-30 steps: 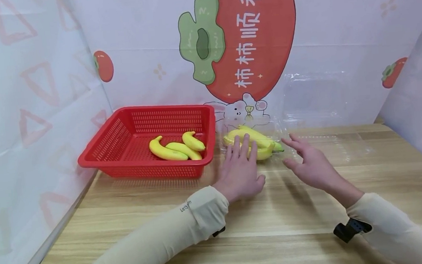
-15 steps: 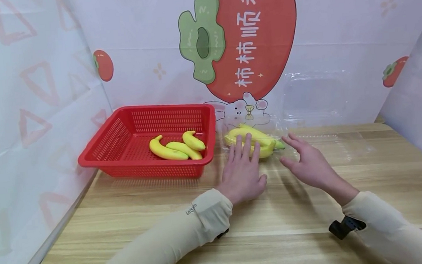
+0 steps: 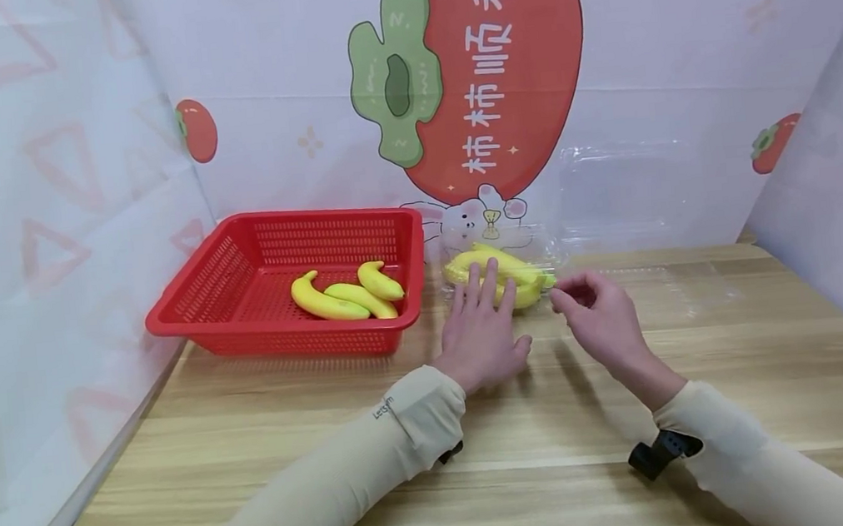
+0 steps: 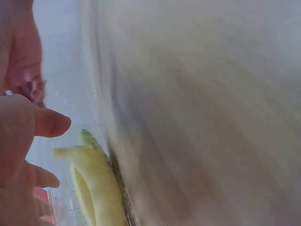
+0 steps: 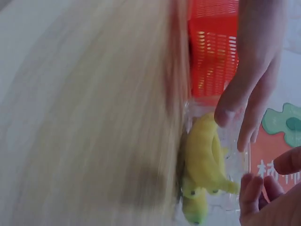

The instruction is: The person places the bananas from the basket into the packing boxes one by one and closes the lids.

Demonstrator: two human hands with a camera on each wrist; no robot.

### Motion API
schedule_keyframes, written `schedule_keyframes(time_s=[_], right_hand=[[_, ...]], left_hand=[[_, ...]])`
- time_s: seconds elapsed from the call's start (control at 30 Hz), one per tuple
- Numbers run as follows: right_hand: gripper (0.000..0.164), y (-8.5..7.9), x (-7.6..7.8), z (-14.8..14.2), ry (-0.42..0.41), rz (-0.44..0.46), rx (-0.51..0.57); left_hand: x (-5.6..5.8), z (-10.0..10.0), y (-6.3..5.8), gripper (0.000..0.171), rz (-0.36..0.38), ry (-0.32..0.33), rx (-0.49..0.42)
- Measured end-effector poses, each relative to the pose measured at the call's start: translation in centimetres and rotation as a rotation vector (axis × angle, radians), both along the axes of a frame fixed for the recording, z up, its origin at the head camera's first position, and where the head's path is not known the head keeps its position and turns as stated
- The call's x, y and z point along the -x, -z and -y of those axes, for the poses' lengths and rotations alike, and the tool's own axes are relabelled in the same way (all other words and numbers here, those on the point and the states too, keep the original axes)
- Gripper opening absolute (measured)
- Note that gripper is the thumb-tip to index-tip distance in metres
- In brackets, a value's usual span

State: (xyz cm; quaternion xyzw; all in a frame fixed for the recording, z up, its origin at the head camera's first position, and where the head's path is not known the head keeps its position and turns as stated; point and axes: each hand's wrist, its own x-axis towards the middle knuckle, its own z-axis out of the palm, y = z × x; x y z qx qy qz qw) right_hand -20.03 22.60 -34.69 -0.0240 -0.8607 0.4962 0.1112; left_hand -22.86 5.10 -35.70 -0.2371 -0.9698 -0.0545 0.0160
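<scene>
Yellow bananas [image 3: 502, 262] with green tips lie inside a clear plastic clamshell box [image 3: 536, 243], whose top sits over them. My left hand [image 3: 479, 333] has straight, spread fingers over the near side of this box; they hide part of a banana. Whether those fingers press the plastic is hard to tell. At the box's right end is my right hand [image 3: 603, 322], its fingers bent and the thumb close to the index finger. In the right wrist view, the right fingertips [image 5: 251, 186] are beside the box edge; any plastic between them is not visible.
A red perforated basket [image 3: 288, 335] stands on the left, holding several loose bananas [image 3: 323, 299]. Behind my right hand, another clear plastic box [image 3: 625, 187] has its lid raised against the patterned back wall. Patterned sheets also line both sides of the wooden table [image 3: 545, 469].
My right hand has moved slightly left to the box's end, and its spread fingers have bent toward the thumb. My left hand stays over the box. The view has shifted slightly.
</scene>
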Motion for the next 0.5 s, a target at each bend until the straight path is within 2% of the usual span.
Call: schedule_keyframes(time_s=[0.07, 0.13, 0.2, 0.27, 0.37, 0.5], right_hand=[[0.029, -0.1, 0.3, 0.1, -0.040, 0.097, 0.172], [0.025, -0.2, 0.7, 0.2, -0.089, 0.194, 0.377], [0.024, 0.0, 1.0, 0.3, -0.115, 0.287, 0.556], [0.026, 0.2, 1.3, 0.4, -0.118, 0.354, 0.696], [0.033, 0.6, 1.7, 0.4, -0.097, 0.413, 0.821], [0.040, 1.0, 2.3, 0.2, -0.065, 0.467, 0.902]], left_hand=[[0.0, -0.3, -0.2, 0.080, -0.002, -0.002, -0.069], [-0.2, -0.7, -0.4, 0.069, -0.010, -0.009, -0.181], [-0.4, -1.1, -0.4, 0.057, -0.024, -0.021, -0.330], [-0.5, -1.6, -0.5, 0.044, -0.005, -0.049, -0.501], [-0.4, -2.3, -0.5, 0.030, 0.115, -0.140, -0.810], [0.2, -3.0, -0.5, 0.021, 0.391, -0.366, -1.189]])
